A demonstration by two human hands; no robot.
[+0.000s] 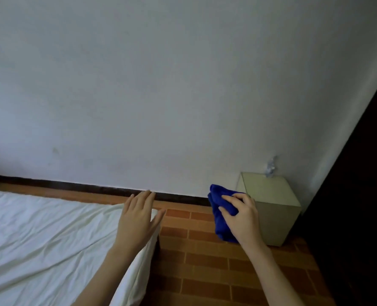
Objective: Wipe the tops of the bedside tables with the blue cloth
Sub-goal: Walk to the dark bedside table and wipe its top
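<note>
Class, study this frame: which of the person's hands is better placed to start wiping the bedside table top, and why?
The right hand. It already grips the blue cloth and is beside the bedside table. The left hand is open and empty, over the corner of the bed, farther from the table.

Bed (pixel 39 239) left, bedside table (pixel 271 204) right (against the wall (pixel 161 85)), floor (pixel 205 272) between.

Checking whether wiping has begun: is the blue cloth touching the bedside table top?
Cannot tell. In the head view the blue cloth, held in the right hand, overlaps the bedside table edge; no contact or gap shows.
</note>
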